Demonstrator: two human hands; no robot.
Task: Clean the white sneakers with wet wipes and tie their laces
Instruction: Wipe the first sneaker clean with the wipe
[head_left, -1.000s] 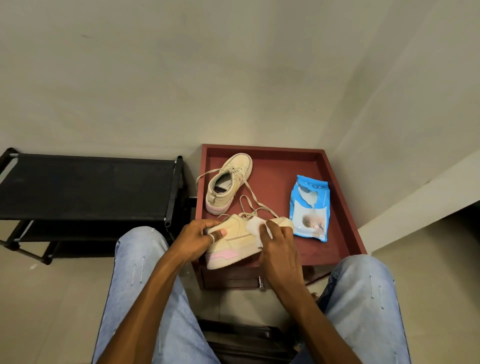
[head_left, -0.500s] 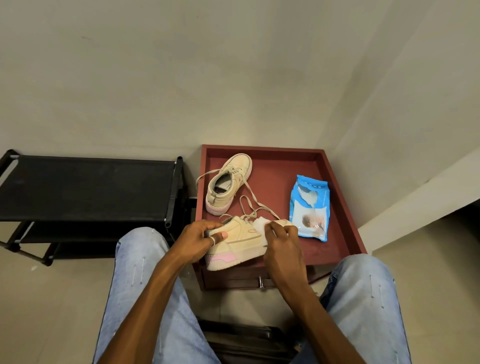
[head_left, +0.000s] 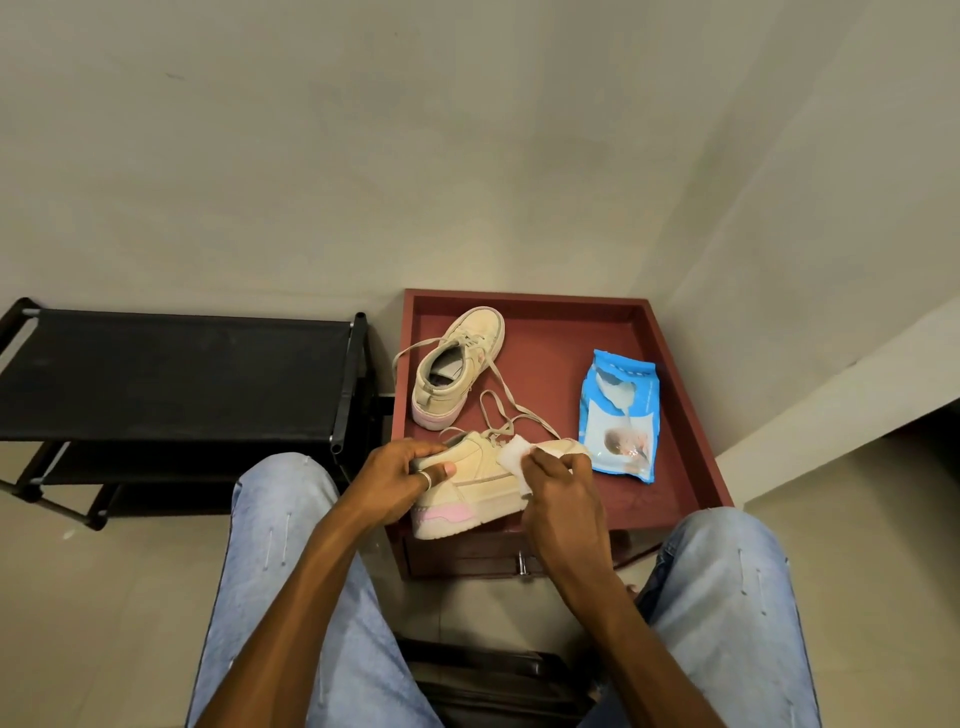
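Black shoe rack (head_left: 176, 374) well left of left-hand fingers. Red-brown bedside cabinet (head_left: 670, 415) under both hands, raised rim. Second sneaker (head_left: 457, 364) upright on cabinet top, beyond left fingers, laces loose. Held sneaker (head_left: 478, 486) at cabinet's near edge, pink patch on sole. Left hand (head_left: 400, 480) clamped round its heel, ring visible. Right hand (head_left: 558, 493) pinching wet wipe (head_left: 514, 457) against upper, near laces. Blue wet-wipe pack (head_left: 621, 415) flat, just right of right fingers.

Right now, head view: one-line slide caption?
Left hand steadies sneaker while right hand wipes it with wet wipe on red table.
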